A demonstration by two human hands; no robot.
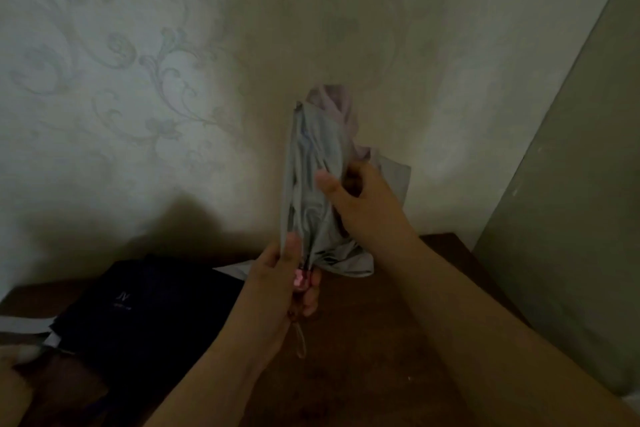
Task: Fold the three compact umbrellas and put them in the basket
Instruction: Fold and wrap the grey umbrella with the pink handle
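The left hand (287, 284) grips the pink handle of a grey umbrella (311, 184), held upright above the brown table (363, 357). The right hand (363, 204) squeezes its loose cloth. A dark umbrella (145, 308) lies on the table.

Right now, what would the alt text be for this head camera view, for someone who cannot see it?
Two hands hold a collapsed grey umbrella upright before a patterned wall: the left hand grips its handle end, the right hand gathers the loose canopy. Below lies a dark wooden table, with a dark navy umbrella lying at left.
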